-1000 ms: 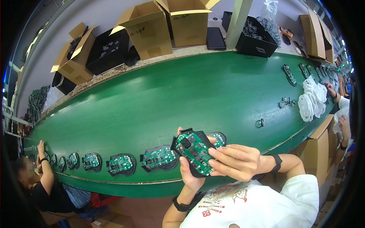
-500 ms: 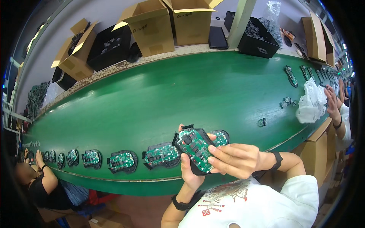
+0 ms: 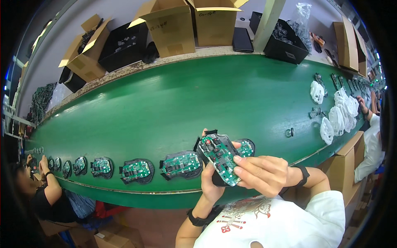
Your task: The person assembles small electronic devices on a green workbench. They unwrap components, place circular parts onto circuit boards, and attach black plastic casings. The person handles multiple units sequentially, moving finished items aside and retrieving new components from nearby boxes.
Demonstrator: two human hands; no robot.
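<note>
A green circuit board (image 3: 220, 156), dotted with small parts, sits tilted in a black plastic housing (image 3: 223, 139) held above the bench's near edge. My left hand (image 3: 212, 187) is closed round the housing from below and the left, with fingertips showing past its far side. My right hand (image 3: 264, 172) is closed, its fingers pinching the board's right edge low down; the thumb is hidden. Just behind lies another board in its housing (image 3: 247, 148), partly covered by what I hold. Left of my hands rests a similar housing with a board (image 3: 182, 164).
Several more housings with boards (image 3: 137, 170) line the near edge of the green bench (image 3: 165, 107) leftward. White plastic pieces (image 3: 337, 120) and small round parts (image 3: 289, 132) lie right. Cardboard boxes (image 3: 171, 37) and black bins (image 3: 285, 47) stand behind. Co-workers sit at both sides.
The held board and housing have shifted slightly right and turned a little. At right, the white pieces have spread out on the bench, and the co-worker's hand has drawn back from them.
</note>
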